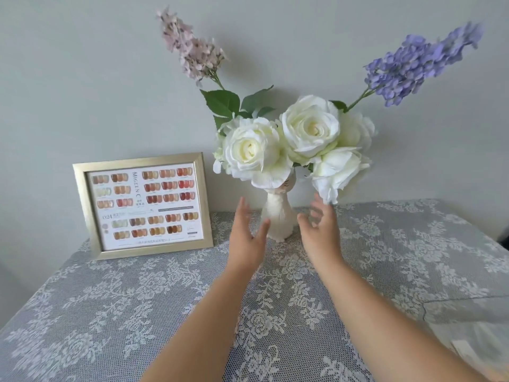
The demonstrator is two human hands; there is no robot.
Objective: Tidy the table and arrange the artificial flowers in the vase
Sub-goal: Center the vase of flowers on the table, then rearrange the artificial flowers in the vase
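I see the lace-covered tabletop (110, 312) carrying a gold picture frame (141, 205) at its far left edge. The white roses (303, 142) stand in the vase (276, 219) at the far edge's middle. My left hand (248, 235) and right hand (321, 232) flank it, each grip spread wide, holding nothing.

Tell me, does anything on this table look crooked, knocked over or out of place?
Nothing stands out. The slim white ceramic vase stands upright on the grey lace tablecloth, holding the white artificial roses, the pink flower spray and the purple flower spray. The gold picture frame stands beside it. Both open hands, left and right, flank the vase.
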